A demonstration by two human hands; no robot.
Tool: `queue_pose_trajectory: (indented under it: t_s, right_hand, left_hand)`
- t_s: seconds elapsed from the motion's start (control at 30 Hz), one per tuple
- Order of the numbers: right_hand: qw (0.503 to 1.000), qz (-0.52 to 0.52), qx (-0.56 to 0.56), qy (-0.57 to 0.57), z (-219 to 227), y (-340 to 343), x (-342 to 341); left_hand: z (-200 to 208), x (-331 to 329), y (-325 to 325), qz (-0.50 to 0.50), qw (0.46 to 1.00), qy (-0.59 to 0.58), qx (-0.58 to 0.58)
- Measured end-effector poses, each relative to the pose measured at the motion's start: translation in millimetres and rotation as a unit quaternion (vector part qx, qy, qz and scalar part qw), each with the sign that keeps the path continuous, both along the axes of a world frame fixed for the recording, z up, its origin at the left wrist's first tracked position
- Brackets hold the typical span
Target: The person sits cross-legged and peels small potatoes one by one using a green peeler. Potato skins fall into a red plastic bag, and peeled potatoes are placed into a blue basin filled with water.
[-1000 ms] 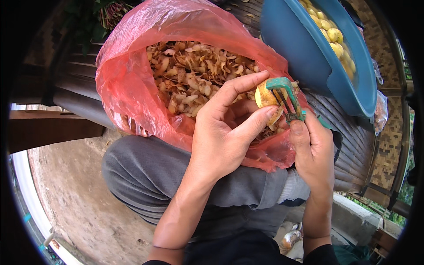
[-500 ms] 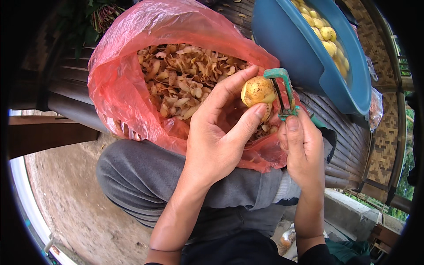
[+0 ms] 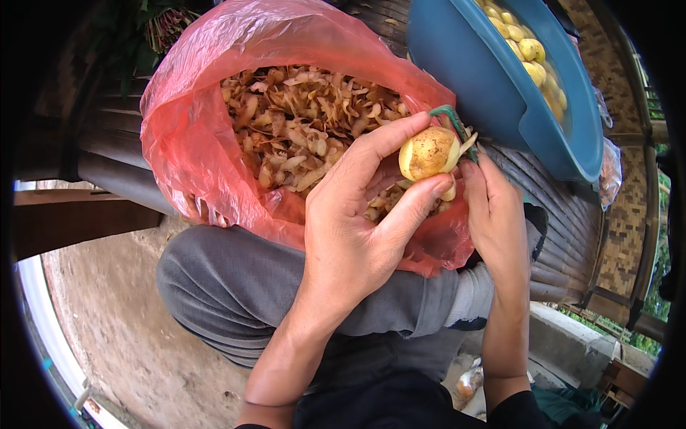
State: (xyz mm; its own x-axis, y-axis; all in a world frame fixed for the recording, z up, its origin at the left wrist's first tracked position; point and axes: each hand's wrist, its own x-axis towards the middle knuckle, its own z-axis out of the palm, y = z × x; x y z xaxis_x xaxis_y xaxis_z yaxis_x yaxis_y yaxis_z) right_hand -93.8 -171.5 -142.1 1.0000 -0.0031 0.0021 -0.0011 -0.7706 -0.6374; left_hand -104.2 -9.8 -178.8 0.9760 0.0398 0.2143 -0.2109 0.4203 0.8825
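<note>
The left hand [image 3: 357, 222] is gripping a small potato [image 3: 427, 152], with the forefinger curling over its top and the thumb pressing up from below. The right hand [image 3: 496, 218] is closing around a green-handled peeler [image 3: 450, 118], whose head is lying against the far right side of the potato; most of the handle is hidden behind the fingers. The potato is hovering just over the near right rim of a red plastic bag [image 3: 207, 107], which is standing wide open and holding a heap of tan peelings [image 3: 300, 121]. The bag's mouth is leaving plenty of open room to the left of the hands, while on the right a blue basin [image 3: 479, 79] is sitting close, its wall just beyond the peeler. Peeled yellow potatoes [image 3: 532, 53] are lying in that basin. Below the hands, a knee in grey trousers [image 3: 236, 286] is pressing against the bag's lower edge. The held potato is looking pale yellow with brown speckles, and skin is showing on the side facing up.
</note>
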Motion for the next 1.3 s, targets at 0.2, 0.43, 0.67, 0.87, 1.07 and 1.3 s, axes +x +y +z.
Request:
queue_pose_trajectory:
  t_s: [0.2,0.43,0.67,0.87,1.07,1.3]
  right_hand:
    - [0.992,0.03,0.118,0.011,8,-1,-23]
    - [0.999,0.037,0.0,-0.014,9,3,-10]
    - [0.998,0.04,0.051,-0.002,15,2,-17]
    - [0.995,0.082,0.059,-0.017,14,1,-26]
    - [0.996,0.077,0.02,-0.041,7,0,-14]
    - [0.998,0.009,0.066,0.02,11,-2,-14]
  left_hand:
    - [-1,1,0,-0.001,0.999,0.053,0.01]
    - [-4,0,-1,-0.001,0.998,0.047,0.028]
    - [1,1,-1,-0.02,0.999,0.03,0.005]
    - [3,0,-1,-0.011,0.993,0.077,-0.088]
    - [-1,0,-2,0.007,0.996,0.061,-0.059]
    - [-1,2,-1,-0.013,0.993,0.049,-0.105]
